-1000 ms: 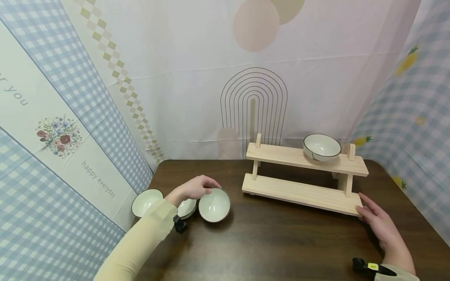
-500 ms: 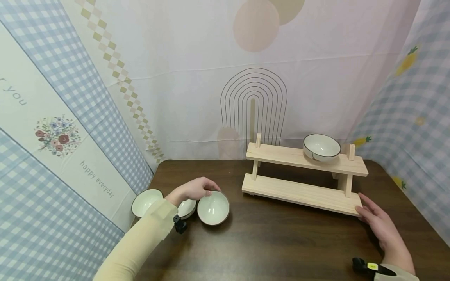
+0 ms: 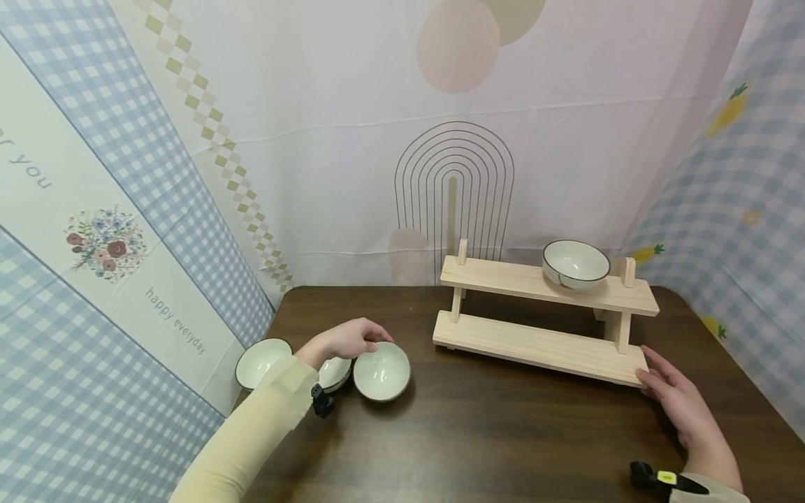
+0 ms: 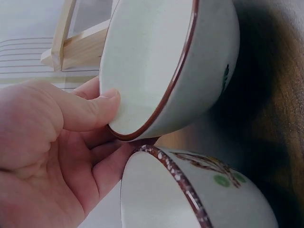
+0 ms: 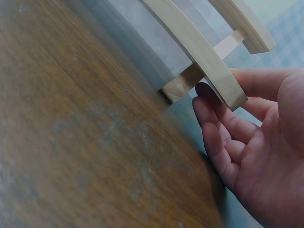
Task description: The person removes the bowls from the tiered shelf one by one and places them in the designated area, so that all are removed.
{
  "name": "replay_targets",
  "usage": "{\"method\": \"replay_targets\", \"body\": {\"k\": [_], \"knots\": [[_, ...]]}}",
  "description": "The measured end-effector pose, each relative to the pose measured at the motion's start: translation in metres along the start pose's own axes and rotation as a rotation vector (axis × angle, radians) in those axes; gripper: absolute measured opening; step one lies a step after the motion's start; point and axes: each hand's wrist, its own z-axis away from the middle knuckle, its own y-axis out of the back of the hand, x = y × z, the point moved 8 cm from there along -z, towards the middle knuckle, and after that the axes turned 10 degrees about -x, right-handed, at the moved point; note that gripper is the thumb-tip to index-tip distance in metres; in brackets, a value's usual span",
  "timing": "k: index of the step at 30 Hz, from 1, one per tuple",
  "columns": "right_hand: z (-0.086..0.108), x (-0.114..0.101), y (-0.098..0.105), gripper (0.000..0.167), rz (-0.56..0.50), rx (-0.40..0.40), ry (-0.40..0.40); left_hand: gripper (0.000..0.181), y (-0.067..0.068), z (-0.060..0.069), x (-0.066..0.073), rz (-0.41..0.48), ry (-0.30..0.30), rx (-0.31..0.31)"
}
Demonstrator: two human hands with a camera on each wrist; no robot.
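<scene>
My left hand pinches the far rim of a white bowl with a dark brown edge. In the left wrist view the thumb lies inside that bowl, with the fingers behind its wall. A second bowl is close beside it, partly hidden by my wrist; its rim shows brown with white specks in the left wrist view. My right hand grips the right end of the lower board of a two-tier wooden shelf. In the right wrist view its fingers curl under the board.
Another white bowl sits on the shelf's upper board, toward its right end. At the table's left edge stands one more bowl, partly behind my sleeve. The brown wooden table meets patterned cloth at the back and sides.
The bowl in my left hand has shifted slightly toward me and to the left, and its tilt has changed a little. My right hand and the shelf look unmoved.
</scene>
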Motion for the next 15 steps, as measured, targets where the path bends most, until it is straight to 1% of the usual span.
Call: {"method": "replay_targets", "body": {"k": [6,15], "knots": [[-0.0004,-0.0002,-0.0001,0.083,-0.006,-0.002,-0.008,0.034,0.0000,-0.0022,0.0020,-0.070,0.008,-0.005],[-0.0010,0.0007,0.0001,0.081,0.012,0.013,0.002,0.034,0.0017,-0.0022,0.0027,-0.075,0.011,-0.031]]}}
